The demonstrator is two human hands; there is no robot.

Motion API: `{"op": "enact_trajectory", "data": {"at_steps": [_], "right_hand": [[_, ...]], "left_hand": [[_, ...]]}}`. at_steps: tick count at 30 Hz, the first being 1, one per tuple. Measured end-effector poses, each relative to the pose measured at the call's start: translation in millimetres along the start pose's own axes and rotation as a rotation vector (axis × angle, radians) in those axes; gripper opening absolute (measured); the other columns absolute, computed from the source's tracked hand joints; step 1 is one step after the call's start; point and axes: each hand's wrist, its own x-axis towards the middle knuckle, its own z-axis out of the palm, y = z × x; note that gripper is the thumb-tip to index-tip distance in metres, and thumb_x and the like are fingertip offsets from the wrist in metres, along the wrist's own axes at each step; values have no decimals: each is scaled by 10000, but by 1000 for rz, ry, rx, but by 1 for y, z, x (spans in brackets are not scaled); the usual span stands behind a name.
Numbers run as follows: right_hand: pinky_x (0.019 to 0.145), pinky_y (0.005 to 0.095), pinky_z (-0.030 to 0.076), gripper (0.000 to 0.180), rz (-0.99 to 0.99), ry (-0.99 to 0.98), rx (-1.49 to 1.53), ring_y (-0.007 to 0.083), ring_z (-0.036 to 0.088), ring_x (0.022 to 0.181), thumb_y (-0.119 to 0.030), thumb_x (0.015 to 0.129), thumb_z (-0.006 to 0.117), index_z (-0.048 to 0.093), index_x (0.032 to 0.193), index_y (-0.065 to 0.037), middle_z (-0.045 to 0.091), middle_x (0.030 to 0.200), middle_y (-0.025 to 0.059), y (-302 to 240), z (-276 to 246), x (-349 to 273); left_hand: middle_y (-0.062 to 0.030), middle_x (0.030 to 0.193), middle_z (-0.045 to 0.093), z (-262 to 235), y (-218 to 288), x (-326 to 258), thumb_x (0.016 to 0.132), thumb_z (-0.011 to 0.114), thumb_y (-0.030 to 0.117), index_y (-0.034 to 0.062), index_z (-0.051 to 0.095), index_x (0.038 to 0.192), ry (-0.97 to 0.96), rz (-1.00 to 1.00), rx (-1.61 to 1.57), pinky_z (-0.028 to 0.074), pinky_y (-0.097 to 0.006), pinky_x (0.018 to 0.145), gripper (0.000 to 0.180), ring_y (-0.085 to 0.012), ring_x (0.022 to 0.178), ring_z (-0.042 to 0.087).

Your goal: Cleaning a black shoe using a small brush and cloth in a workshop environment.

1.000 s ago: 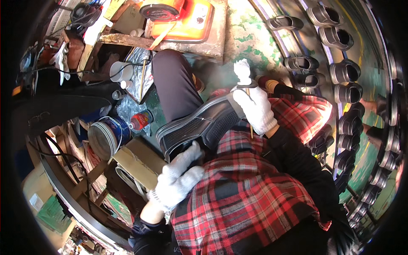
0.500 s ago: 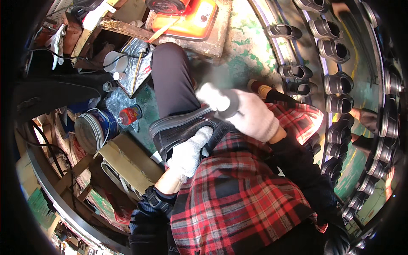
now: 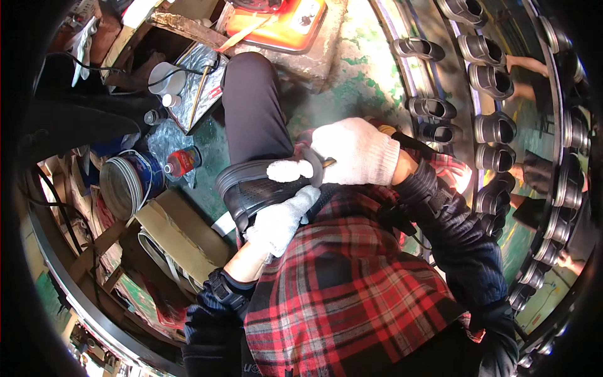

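Note:
A black shoe [image 3: 235, 202] with a perforated upper lies on its side across my lap, its dark sole facing away from me. My left hand [image 3: 279, 225], in a pale knitted glove, grips the shoe's upper from the near side. Above the shoe, my right hand [image 3: 361, 151], gloved too, is closed around a short tool [image 3: 290, 171] with a white rounded head and a dark collar. That white head is over the shoe near the sole edge; whether it touches is unclear. The tool's exact kind cannot be made out.
Racks with rows of dark shoes [image 3: 496, 129] curve along the right, with other people's arms beyond. At left stand a bucket [image 3: 122, 188], a red bottle [image 3: 182, 162], a cardboard box [image 3: 182, 235] and a tray [image 3: 204, 94]. An orange container [image 3: 276, 31] sits ahead.
My right hand has come slightly down and turned, and the blurred white-headed tool is now sharper and lower over the shoe. My left hand keeps its grip. The view has shifted a little.

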Motion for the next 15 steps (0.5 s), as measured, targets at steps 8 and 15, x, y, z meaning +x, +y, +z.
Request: {"op": "enact_trajectory", "data": {"at_steps": [8,15], "right_hand": [[641,416,534,241,-94,-61,-120,319,646,705,-337,746,693,646,729,-102,629,746,95,-8,0,5],[635,411,542,242,100,71,-87,322,665,699,-338,733,699,658,719,-100,643,739,107,-11,14,-1]], "left_hand": [[-95,1162,696,-4,-29,11,1034,449,296,137,531,1390,-72,120,291,478,-328,986,398,-227,1129,631],[-185,1113,687,-14,-21,9,1000,401,174,161,434,1434,-122,308,786,544,-413,856,436,-355,1005,681]]}}
